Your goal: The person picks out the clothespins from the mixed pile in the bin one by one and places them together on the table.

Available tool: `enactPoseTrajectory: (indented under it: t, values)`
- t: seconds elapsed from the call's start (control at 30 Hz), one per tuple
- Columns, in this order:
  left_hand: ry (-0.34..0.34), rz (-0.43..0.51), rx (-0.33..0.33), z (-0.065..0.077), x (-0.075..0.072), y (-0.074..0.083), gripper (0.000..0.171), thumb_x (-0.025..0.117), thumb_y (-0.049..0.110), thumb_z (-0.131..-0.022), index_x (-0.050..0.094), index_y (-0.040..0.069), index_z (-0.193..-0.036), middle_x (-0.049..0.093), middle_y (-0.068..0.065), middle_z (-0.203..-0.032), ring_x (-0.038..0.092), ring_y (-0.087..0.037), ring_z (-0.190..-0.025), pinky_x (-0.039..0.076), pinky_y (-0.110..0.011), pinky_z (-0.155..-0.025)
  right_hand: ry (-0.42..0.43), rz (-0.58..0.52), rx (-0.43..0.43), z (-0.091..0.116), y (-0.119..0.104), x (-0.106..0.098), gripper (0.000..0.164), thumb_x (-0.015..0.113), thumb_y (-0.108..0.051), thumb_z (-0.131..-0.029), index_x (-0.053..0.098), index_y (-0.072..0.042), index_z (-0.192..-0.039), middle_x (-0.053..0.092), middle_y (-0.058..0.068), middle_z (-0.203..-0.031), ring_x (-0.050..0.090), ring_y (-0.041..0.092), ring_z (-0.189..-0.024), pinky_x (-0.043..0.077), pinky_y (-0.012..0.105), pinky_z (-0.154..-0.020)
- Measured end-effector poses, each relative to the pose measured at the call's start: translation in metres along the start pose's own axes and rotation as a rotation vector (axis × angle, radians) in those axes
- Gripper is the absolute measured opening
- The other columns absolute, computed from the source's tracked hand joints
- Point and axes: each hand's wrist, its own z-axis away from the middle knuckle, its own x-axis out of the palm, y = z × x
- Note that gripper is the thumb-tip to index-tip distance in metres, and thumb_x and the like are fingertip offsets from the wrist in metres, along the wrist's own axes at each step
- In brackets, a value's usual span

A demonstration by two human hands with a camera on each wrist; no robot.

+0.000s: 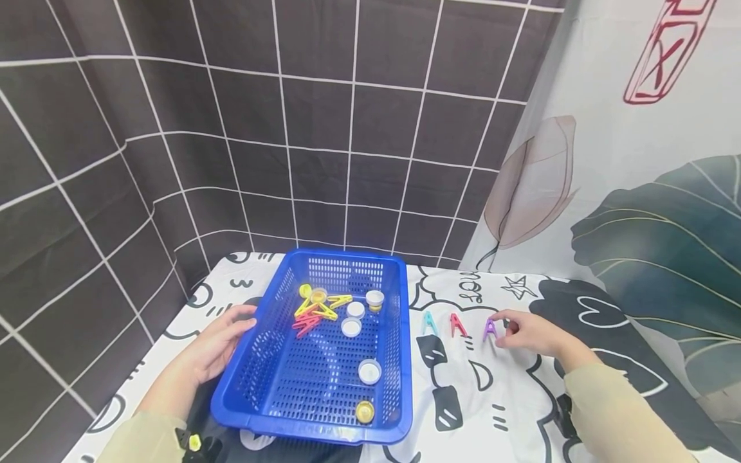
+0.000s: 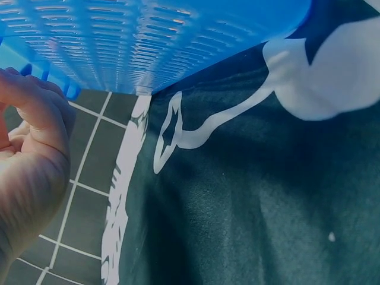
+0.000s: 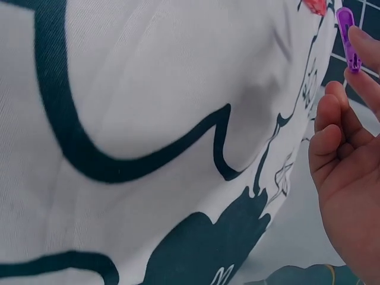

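My right hand (image 1: 523,331) pinches a purple clothespin (image 1: 489,329) between thumb and finger, at the right end of a short row. The purple clothespin (image 3: 349,38) also shows at the fingertips in the right wrist view. Left of it on the cloth are a red clothespin (image 1: 457,325) and a light-blue clothespin (image 1: 429,323). My left hand (image 1: 217,344) touches the left rim of a blue plastic basket (image 1: 404,360) with relaxed fingers. Inside the basket are yellow clothespins (image 1: 325,311), red clothespins (image 1: 307,321) and several small round white and yellow caps.
A white cloth (image 1: 480,411) with black cartoon prints covers the table. Behind it hangs a dark curtain (image 1: 312,180) with a white grid, and a leaf-patterned curtain (image 1: 683,238) is at the right. A white cap (image 1: 369,372) and a yellow cap (image 1: 365,411) lie toward the basket's near end.
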Motion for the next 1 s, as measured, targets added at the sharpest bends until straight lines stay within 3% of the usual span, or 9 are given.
enactPoseTrajectory:
  t: [0.47, 0.73, 1.0]
  values:
    - [0.001, 0.021, 0.000, 0.001, 0.001, 0.000, 0.027, 0.047, 0.017, -0.098, 0.035, 0.010, -0.122, 0.065, -0.009, -0.099, 0.066, -0.020, -0.083, 0.058, -0.037, -0.071, 0.001, 0.042, 0.021, -0.018, 0.001, 0.006, 0.057, 0.073, -0.027, -0.078, 0.052, -0.002, -0.125, 0.049, 0.006, -0.081, 0.046, 0.020, -0.072, 0.039, 0.031, -0.058]
    - [-0.011, 0.035, -0.001, -0.001, 0.001, -0.001, 0.025, 0.047, 0.017, -0.099, 0.037, 0.012, -0.121, 0.065, -0.008, -0.098, 0.066, -0.019, -0.082, 0.058, -0.036, -0.069, -0.009, 0.048, -0.048, -0.020, 0.012, 0.004, 0.057, 0.072, -0.030, -0.078, 0.053, 0.000, -0.122, 0.049, 0.007, -0.080, 0.046, 0.020, -0.070, 0.040, 0.030, -0.056]
    - [-0.015, 0.052, -0.001, -0.001, -0.001, -0.001, 0.025, 0.046, 0.015, -0.099, 0.035, 0.011, -0.121, 0.065, -0.008, -0.097, 0.066, -0.019, -0.080, 0.058, -0.034, -0.066, -0.033, 0.058, 0.023, -0.024, 0.004, 0.002, 0.058, 0.073, -0.025, -0.078, 0.052, 0.000, -0.126, 0.052, 0.008, -0.085, 0.048, 0.021, -0.076, 0.042, 0.032, -0.061]
